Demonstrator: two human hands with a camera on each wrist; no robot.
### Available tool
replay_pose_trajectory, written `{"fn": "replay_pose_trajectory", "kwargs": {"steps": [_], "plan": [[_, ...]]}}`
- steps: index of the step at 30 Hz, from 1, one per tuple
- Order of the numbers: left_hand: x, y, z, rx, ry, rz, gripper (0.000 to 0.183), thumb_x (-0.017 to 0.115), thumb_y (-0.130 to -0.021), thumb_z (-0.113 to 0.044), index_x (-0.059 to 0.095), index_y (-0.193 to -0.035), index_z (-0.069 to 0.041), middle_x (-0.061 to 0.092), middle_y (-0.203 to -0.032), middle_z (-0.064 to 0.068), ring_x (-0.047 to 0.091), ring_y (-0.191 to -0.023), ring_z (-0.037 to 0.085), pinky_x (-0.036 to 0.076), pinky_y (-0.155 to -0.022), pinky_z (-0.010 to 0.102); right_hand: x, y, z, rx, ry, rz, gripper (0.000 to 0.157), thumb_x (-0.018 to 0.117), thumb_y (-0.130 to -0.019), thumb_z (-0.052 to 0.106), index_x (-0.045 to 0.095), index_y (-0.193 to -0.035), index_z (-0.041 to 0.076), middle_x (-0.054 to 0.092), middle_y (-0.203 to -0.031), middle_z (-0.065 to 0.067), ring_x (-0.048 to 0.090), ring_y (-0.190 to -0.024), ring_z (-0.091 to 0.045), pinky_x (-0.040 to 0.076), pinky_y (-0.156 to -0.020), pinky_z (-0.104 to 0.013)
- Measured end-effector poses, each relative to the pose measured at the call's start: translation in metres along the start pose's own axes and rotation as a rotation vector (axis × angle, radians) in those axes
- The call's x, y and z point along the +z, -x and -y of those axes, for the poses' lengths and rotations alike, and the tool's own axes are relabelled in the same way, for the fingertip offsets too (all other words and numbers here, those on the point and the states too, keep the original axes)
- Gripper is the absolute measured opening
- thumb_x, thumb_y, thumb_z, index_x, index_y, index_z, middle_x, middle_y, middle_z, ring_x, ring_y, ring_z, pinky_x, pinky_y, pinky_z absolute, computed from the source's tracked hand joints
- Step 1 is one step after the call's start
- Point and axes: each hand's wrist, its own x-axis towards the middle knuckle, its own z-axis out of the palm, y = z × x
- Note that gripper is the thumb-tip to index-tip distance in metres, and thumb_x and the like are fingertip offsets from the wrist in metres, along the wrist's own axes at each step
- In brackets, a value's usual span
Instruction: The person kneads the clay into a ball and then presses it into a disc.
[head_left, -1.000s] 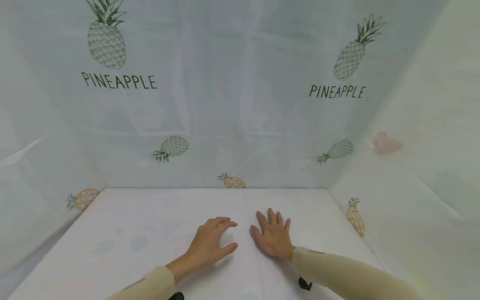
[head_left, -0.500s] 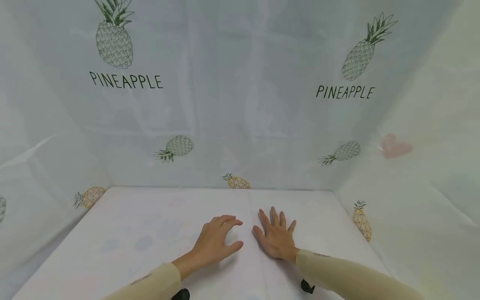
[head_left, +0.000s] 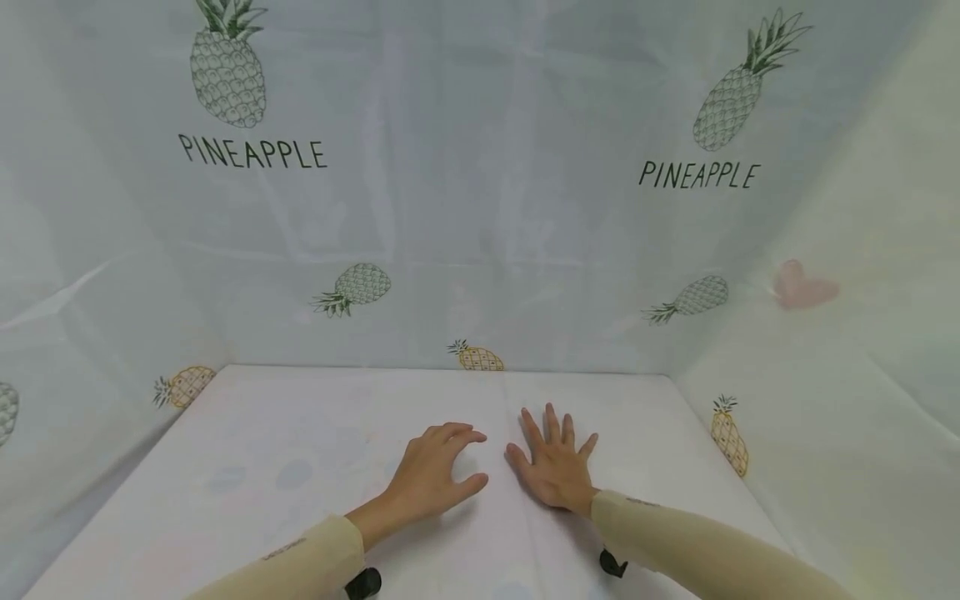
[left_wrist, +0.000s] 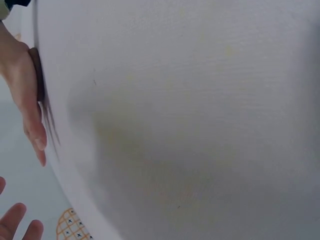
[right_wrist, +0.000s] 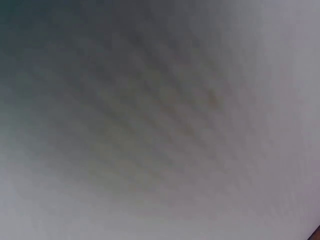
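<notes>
My left hand (head_left: pixel 431 471) hovers close over the white tabletop (head_left: pixel 315 400), its fingers and thumb loosely bowed with nothing between them. To its right, my right hand (head_left: pixel 553 471) lies palm down on the cloth, fingers straight and spread apart. A short gap separates the two hands. In the left wrist view, the right hand (left_wrist: pixel 25 85) shows edge-on at the left, low against the white surface, and some left fingertips (left_wrist: pixel 12 220) appear in the lower corner. The right wrist view holds mostly blurred, shadowed cloth (right_wrist: pixel 160 150).
A pale curtain (head_left: pixel 480 167) printed with pineapples stands behind the table. Similar sheets hang at the left (head_left: pixel 75 333) and right (head_left: pixel 847 375), the right one bearing a faint red heart (head_left: pixel 802 285). Black wrist straps (head_left: pixel 364 582) show under both beige sleeves (head_left: pixel 675 533).
The head view has shifted slightly, moving the scene a little to the right. Right-hand fingers are spread slightly wider. Both hands otherwise keep nearly the same place over the table.
</notes>
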Motion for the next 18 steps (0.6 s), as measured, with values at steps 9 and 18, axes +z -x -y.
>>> {"fn": "replay_pose_trajectory", "kwargs": {"steps": [9, 18], "plan": [[-0.0073, -0.0068, -0.0025, -0.013, 0.023, -0.003, 0.049, 0.079, -0.094, -0.039, 0.068, -0.138, -0.023, 0.062, -0.146, 0.003, 0.055, -0.136, 0.032, 0.046, -0.104, 0.064, -0.0014, 0.0015, 0.0062, 0.008, -0.003, -0.078, 0.077, 0.038, -0.106, 0.069, 0.037, -0.167, 0.023, 0.026, -0.172, -0.025, 0.020, -0.154, -0.061, 0.000, -0.110, -0.091], [-0.0101, -0.0047, -0.0037, -0.007, 0.018, -0.023, 0.047, 0.080, -0.093, -0.037, 0.070, -0.136, -0.021, 0.063, -0.144, 0.007, 0.057, -0.133, 0.033, 0.047, -0.102, 0.064, -0.0023, 0.0030, 0.0064, 0.021, -0.013, -0.035, 0.075, 0.037, -0.107, 0.065, 0.041, -0.165, 0.018, 0.028, -0.171, -0.027, 0.019, -0.154, -0.061, 0.000, -0.111, -0.090]]}}
